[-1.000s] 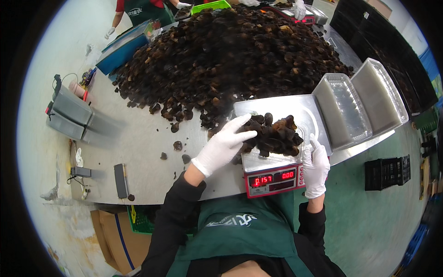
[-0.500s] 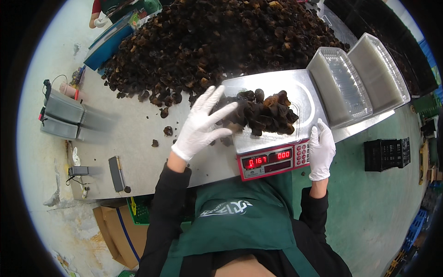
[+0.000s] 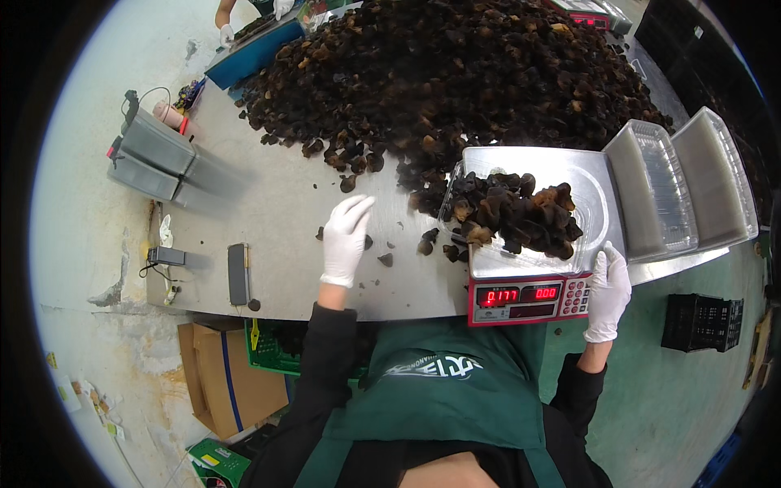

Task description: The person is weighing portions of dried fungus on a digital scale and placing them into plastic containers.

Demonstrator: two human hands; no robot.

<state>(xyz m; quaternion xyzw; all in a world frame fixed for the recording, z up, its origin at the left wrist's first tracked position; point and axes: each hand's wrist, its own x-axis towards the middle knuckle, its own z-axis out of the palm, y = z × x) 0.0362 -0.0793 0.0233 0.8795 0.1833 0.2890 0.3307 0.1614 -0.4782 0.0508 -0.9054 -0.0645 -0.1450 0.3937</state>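
On the metal pan of a red digital scale (image 3: 529,302) lies a clear plastic tray (image 3: 561,266) with a heap of dark wood ear mushrooms (image 3: 521,215) in it. My left hand (image 3: 345,244), white-gloved, is over the table to the left of the scale. Its fingers stretch away from me with nothing visible in them, close to a few loose mushroom pieces (image 3: 385,259). My white-gloved right hand (image 3: 608,297) rests against the scale's front right corner, its fingers extended and holding nothing visible. A large pile of wood ear mushrooms (image 3: 455,77) covers the far table.
Stacked clear trays (image 3: 651,195) stand right of the scale. Grey bins (image 3: 150,154) and a dark flat object (image 3: 238,275) are on the table's left. A black crate (image 3: 703,323) sits on the floor at right. Another person's gloved hand (image 3: 226,35) shows at far left.
My left hand has left the mushrooms on the scale and drawn back over the table to the left. The lit reading has risen slightly. The whole view has shifted; my right hand stays at the scale's corner.
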